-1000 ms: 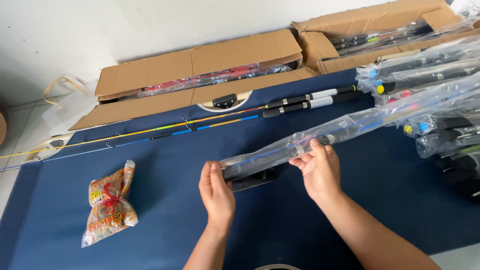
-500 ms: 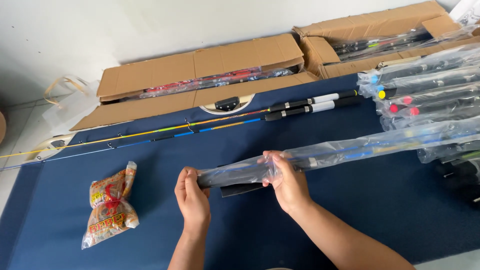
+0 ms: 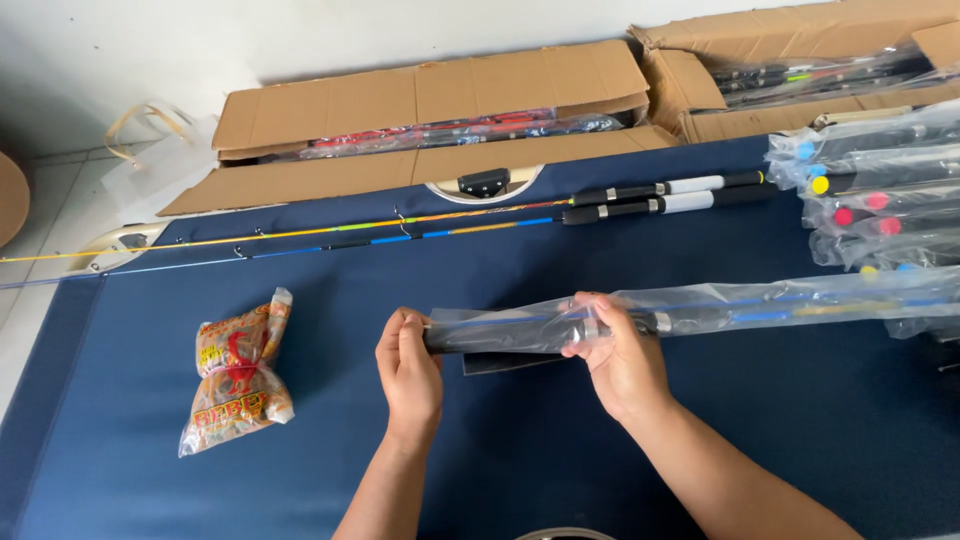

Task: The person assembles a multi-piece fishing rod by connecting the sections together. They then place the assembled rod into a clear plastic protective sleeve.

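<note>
We are gripping a bagged fishing rod (image 3: 700, 308) in both hands, left hand (image 3: 410, 365) pinching the bag's end, right hand (image 3: 622, 355) closing around it; the thin plastic could tear from tugging.

Snack packet (image 3: 238, 385) left of bagged rod (image 3: 700, 310)

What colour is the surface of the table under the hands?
The table surface is dark blue, seen best in the head view, the only view here.

Red-orange packet (image 3: 238, 385), clear rod sleeve (image 3: 700, 312), cardboard boxes (image 3: 430, 95).
</note>
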